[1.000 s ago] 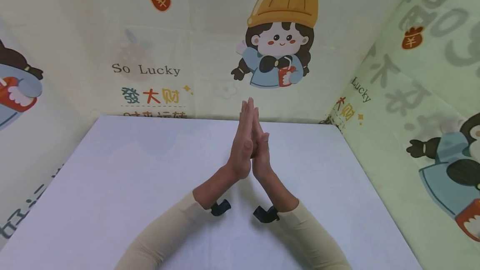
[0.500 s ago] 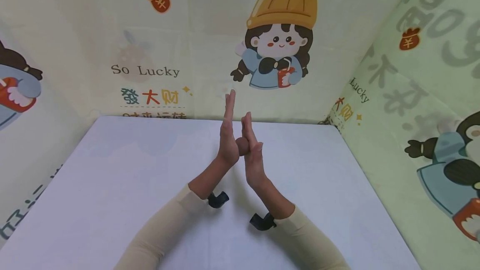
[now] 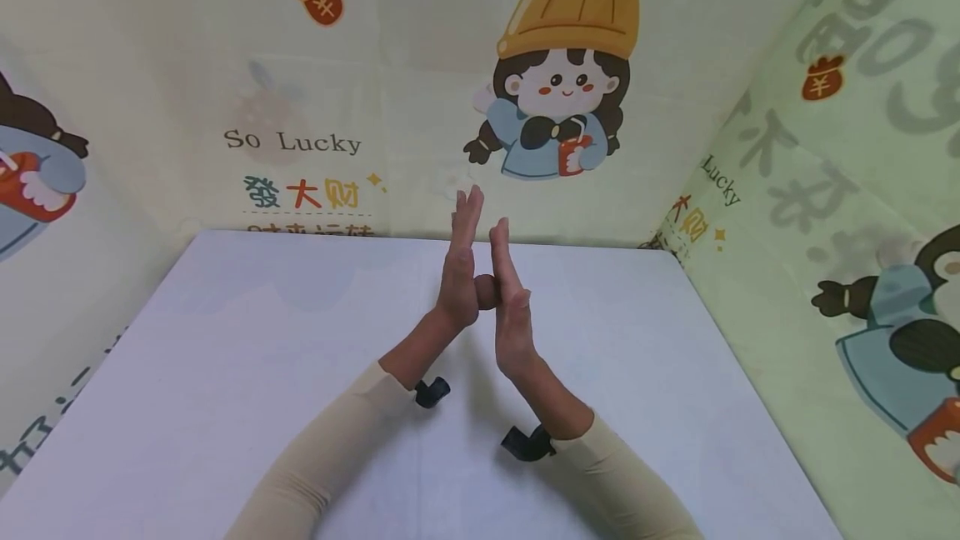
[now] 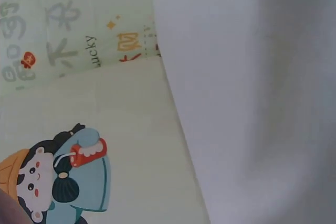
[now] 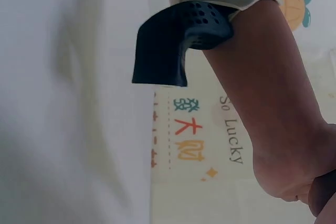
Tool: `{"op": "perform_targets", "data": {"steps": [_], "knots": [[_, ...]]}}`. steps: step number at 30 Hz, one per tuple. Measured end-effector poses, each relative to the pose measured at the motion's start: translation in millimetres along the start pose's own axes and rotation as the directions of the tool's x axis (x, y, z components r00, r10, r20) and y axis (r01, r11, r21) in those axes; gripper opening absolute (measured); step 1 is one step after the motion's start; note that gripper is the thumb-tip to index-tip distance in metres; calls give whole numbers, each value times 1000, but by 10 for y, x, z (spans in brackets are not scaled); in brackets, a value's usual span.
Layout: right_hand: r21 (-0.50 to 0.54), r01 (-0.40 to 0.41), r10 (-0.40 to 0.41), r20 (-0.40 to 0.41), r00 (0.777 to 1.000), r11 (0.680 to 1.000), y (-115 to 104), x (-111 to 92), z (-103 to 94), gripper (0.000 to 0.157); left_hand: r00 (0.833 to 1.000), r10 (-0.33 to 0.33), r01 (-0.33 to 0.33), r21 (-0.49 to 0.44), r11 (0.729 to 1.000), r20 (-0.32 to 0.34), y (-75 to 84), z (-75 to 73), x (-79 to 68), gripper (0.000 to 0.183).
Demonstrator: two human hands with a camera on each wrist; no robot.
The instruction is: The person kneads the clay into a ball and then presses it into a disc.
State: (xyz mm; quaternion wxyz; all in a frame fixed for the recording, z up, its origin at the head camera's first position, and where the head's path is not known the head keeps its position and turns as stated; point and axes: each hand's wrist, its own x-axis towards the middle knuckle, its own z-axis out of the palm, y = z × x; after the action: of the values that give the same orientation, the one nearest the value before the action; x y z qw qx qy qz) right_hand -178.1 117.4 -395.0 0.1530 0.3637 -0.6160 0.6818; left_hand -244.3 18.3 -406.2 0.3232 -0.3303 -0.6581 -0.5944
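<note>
A small brown ball (image 3: 487, 292) sits between my two palms, held above the table. My left hand (image 3: 459, 273) has its fingers straight and pointing up, its palm against the ball's left side. Facing it, my right hand (image 3: 513, 315) is lower and nearer to me, fingers also extended, with the ball at its finger side. In the right wrist view, the dark edge of the ball (image 5: 321, 195) shows beside the heel of the left hand (image 5: 283, 174). The left wrist view catches only a blurred bit of skin in its lower left corner.
A white table (image 3: 225, 373) lies under the hands. Printed cloth walls (image 3: 420, 65) with cartoon figures and lettering enclose its back and sides. A black wrist camera mount (image 3: 432, 392) sits on the left wrist, another black mount (image 3: 527, 443) on the right.
From nearly level, pressed-together palms, the left hand has slid forward and left and the right hand back, bringing the ball into view. Over the last half second the hands shifted only slightly.
</note>
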Motion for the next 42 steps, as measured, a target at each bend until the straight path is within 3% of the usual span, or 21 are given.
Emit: {"op": "perform_targets", "data": {"steps": [6,11,23,34,42], "knots": [[-46,30,-31,-16,999,999,-50,65,-60,97,991,21,-29,60,998,130,7,53,-42,89],[-100,34,-37,-33,999,994,-62,119,-112,95,985,-10,0,58,998,174,25,96,-133,90],[-101,-15,9,-65,998,995,-35,179,-228,99,977,-118,134,-82,988,178,250,194,-271,93],[-39,-34,32,-58,998,999,5,195,-257,100,976,-152,179,-175,968,157,483,202,-265,92],[13,-25,26,-51,998,1000,74,176,-213,99,984,-138,160,-213,964,111,588,173,-189,93]]}}
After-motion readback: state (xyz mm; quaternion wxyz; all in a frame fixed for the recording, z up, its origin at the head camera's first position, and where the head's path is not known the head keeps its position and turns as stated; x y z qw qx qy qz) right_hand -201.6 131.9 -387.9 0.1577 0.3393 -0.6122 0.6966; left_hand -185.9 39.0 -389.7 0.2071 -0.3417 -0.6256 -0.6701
